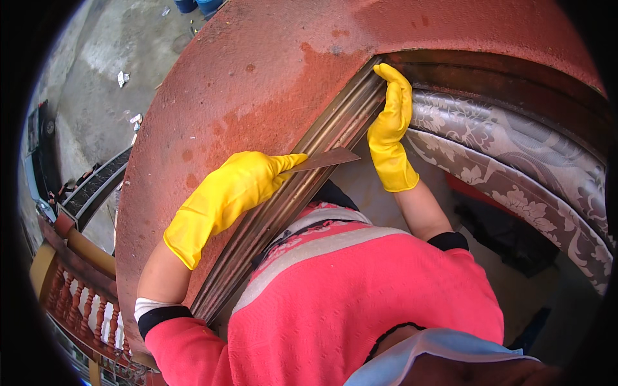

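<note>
Both my hands wear yellow rubber gloves. My left hand (235,186) is closed round a scraper (326,159), its forefinger stretched along the tool. The handle is hidden in the glove. Its thin, dull metal blade widens toward the right and lies over the ridged brown metal window track (270,209); I cannot tell whether it touches. Near the track's far end, my right hand (391,128) leans on the frame with fingers straight and close together, holding nothing that I can see.
A rough red ledge (257,96) with damp patches borders the track on its outer side. A silvery floral curtain (508,141) hangs at the right. Far below on the left are grey ground (96,64), a red balustrade (80,305) and blue containers (207,6).
</note>
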`<state>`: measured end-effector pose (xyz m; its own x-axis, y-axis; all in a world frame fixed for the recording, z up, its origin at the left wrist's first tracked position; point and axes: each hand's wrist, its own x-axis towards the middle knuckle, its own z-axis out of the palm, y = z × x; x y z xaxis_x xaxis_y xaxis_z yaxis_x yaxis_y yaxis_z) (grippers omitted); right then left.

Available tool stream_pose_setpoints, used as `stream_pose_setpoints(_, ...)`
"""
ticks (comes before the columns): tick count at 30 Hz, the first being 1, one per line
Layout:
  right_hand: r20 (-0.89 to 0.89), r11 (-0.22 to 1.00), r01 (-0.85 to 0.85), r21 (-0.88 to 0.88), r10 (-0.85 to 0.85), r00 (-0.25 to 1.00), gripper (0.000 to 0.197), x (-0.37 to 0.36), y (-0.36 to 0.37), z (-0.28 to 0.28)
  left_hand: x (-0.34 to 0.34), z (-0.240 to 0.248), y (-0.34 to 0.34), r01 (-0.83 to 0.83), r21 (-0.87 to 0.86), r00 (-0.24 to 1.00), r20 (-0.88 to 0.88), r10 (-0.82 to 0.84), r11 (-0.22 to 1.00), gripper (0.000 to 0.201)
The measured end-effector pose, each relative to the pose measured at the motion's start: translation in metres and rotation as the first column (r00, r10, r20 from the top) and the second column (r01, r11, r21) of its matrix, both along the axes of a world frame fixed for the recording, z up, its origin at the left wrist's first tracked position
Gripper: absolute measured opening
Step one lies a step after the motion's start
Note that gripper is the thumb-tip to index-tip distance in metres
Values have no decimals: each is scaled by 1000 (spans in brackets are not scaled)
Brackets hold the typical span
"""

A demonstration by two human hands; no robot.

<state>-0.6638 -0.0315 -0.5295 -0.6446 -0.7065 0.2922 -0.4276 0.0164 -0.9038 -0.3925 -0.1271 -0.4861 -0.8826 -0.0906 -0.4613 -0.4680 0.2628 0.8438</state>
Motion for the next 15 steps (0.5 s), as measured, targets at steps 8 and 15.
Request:
stream_pose_setpoints(8,674,962,103,-253,99,732,39,-19,13,34,-98,3,-13,-207,236,973,147,176,949,45)
stream_pose_setpoints(15,429,935,205,289,-318,846,32,-19,47,9,-61,28,-19,-226,-84,972,42,230,970,50)
